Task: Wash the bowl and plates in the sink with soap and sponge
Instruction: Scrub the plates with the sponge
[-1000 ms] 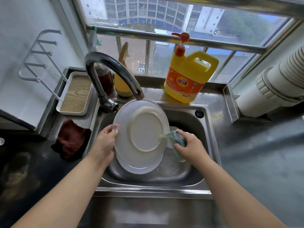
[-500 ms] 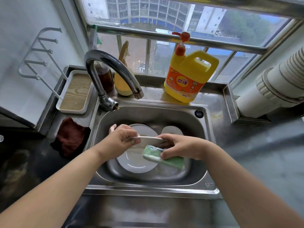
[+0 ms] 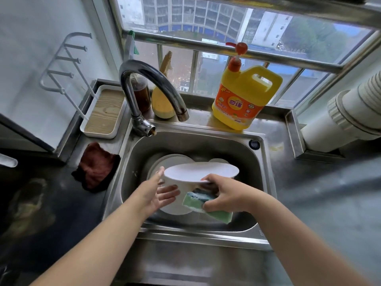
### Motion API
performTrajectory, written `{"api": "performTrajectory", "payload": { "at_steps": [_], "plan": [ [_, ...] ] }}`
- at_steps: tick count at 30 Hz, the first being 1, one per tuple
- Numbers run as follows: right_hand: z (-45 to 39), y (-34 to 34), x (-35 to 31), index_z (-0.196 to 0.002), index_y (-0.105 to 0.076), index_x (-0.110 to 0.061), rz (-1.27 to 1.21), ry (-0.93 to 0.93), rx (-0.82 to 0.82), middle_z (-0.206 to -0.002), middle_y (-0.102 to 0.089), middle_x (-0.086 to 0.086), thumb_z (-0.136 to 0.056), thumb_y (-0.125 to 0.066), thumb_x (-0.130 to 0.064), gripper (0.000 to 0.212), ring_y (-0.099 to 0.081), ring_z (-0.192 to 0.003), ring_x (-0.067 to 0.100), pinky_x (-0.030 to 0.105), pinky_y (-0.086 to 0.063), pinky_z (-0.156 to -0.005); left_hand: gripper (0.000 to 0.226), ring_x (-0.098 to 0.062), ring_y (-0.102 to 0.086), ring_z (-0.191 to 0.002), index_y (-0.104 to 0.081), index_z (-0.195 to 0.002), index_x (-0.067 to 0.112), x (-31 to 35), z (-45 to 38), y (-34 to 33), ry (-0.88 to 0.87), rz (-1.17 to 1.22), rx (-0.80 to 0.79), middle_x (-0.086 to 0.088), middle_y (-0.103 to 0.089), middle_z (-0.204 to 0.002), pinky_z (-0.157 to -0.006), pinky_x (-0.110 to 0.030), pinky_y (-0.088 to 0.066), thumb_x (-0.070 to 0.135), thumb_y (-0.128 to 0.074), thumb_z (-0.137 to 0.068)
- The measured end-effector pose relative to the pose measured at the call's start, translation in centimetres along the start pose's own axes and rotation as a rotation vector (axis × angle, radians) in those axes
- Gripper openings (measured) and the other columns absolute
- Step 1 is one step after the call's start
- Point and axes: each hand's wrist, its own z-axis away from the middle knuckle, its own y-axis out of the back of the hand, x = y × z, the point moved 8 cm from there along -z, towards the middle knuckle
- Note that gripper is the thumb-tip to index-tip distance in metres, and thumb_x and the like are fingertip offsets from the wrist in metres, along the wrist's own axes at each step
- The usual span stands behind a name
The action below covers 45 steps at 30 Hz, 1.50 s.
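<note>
I held a white plate [image 3: 201,172] nearly level above the steel sink [image 3: 266,178], tipped so its flat face showed as a thin oval. My right hand [image 3: 226,196] pinched its near rim with the thumb on top, while the fingers [image 3: 208,207] of that hand also clamped a green sponge [image 3: 203,205] with a blue-and-white streaked face, which hung just under the plate. My left hand [image 3: 153,193] was spread flat, its fingers straight, touching the plate's left edge and underside. Below, in the basin, lay another white plate [image 3: 175,158] and a second white dish [image 3: 219,161] beside it, both partly hidden. The yellow soap jug [image 3: 245,100] with its red pump stood upright behind the sink.
</note>
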Motion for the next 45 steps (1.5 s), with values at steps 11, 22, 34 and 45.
{"api": "performTrajectory", "payload": {
  "at_steps": [11, 22, 34, 45],
  "plan": [
    [-0.7, -3.4, 4.0, -0.139, -0.039, -0.041, -0.273, -0.060, -0.117, -0.129, -0.053, -0.016, -0.075, -0.075, -0.030, 0.074, -0.058, -0.109, 0.004, 0.026, -0.049, -0.096, 0.020, -0.031, -0.060, -0.076, -0.053, -0.095, -0.007, 1.0, -1.1, 1.1, -0.095, 0.021, 0.183, -0.022, -0.059, -0.091, -0.047, -0.031, -0.057, -0.017, -0.038, -0.087],
    [-4.5, 3.8, 13.0, -0.098, -0.056, -0.021, -0.361, -0.344, 0.484, -0.102, -0.059, -0.001, -0.074, -0.079, -0.042, 0.039, -0.059, -0.085, 0.016, 0.027, -0.047, -0.062, 0.040, -0.031, -0.057, -0.095, -0.054, -0.110, 0.011, 1.8, -3.0, 5.7, -0.164, -0.251, 0.303, -0.012, -0.061, -0.098, -0.063, -0.034, -0.049, -0.017, -0.036, -0.087],
    [-12.9, 4.2, 15.1, -0.128, -0.053, -0.011, 0.051, -0.279, 0.514, -0.129, -0.052, 0.010, -0.087, -0.067, -0.033, 0.049, -0.049, -0.118, 0.028, 0.036, -0.041, -0.098, 0.036, -0.018, -0.058, -0.081, -0.051, -0.108, 0.017, 1.5, -5.4, 6.8, -0.150, -0.360, 0.350, -0.003, -0.060, -0.090, -0.064, -0.034, -0.051, -0.011, -0.039, -0.089],
    [-9.7, -2.2, 13.1, -0.089, -0.062, -0.015, -0.081, -0.228, 0.370, -0.083, -0.063, 0.000, -0.092, -0.060, -0.032, 0.017, -0.060, -0.078, 0.017, 0.029, -0.049, -0.070, 0.044, -0.029, -0.056, -0.099, -0.047, -0.130, 0.005, 1.8, -4.8, 6.7, -0.094, -0.284, 0.331, -0.013, -0.059, -0.107, -0.079, -0.042, -0.049, -0.013, -0.037, -0.091]
  ]
}}
